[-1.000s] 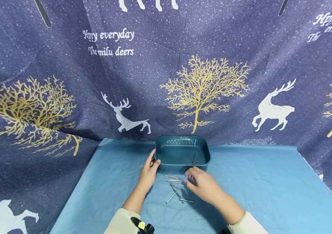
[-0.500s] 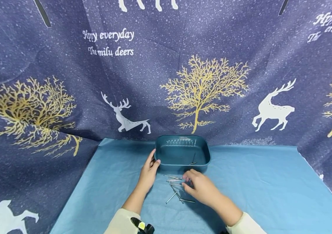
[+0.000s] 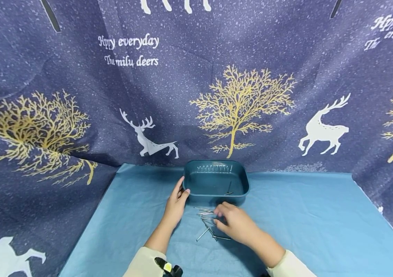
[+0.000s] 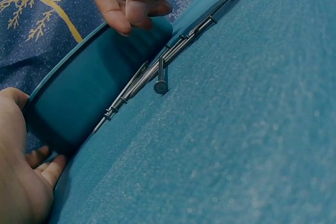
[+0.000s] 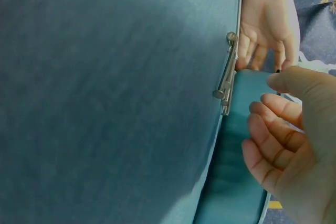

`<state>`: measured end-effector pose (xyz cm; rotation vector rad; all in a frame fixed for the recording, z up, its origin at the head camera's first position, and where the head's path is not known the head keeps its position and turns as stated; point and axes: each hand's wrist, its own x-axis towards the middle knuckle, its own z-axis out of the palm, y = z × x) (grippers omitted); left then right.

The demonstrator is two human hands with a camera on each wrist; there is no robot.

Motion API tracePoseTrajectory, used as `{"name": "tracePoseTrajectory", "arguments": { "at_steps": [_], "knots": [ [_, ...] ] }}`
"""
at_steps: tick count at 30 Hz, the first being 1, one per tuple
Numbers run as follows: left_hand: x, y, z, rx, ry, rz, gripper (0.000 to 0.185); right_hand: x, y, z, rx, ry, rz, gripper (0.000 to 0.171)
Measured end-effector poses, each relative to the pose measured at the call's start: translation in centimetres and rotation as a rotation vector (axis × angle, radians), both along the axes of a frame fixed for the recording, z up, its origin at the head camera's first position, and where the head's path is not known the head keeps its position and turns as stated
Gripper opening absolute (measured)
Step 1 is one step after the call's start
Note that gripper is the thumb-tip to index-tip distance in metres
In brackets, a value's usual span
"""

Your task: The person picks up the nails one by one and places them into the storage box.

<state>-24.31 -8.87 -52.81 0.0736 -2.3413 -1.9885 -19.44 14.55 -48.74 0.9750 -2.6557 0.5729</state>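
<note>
A dark teal rectangular plastic box [image 3: 199, 198] stands at the back of the cloth. My left hand [image 3: 174, 206] grips its left end, thumb near the rim and fingers along the side; the left wrist view shows fingertips [image 4: 52, 170] low on its wall. Several long steel nails [image 3: 203, 232] lie loosely crossed in front of the box. Over the right end of this pile is my right hand [image 3: 236, 221], fingers bent and thumb apart from them. In the right wrist view no nail shows between its fingers [image 5: 262, 135]. A couple of nails [image 3: 229, 193] lie inside the box.
A light blue cloth [image 3: 307, 215] covers the table. Right behind the box hangs a dark blue curtain [image 3: 272, 146] printed with trees and deer. A dark wrist strap [image 3: 172, 269] sits at the left sleeve.
My right hand has moved a little left and down from beside the box's front wall to over the nails. The left hand and the box have stayed put.
</note>
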Motion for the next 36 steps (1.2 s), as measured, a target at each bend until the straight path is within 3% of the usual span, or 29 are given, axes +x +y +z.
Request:
{"name": "tracePoseTrajectory", "arguments": {
  "at_steps": [27,36],
  "knots": [
    [-0.1,-0.1,0.0,-0.022,-0.006,-0.001,0.059,-0.1,-0.7,-0.4,0.128,-0.053,0.025,0.019],
    [-0.1,0.0,-0.1,-0.009,0.016,-0.010,0.058,-0.1,-1.0,-0.5,0.146,-0.033,0.037,0.018]
  ]
}}
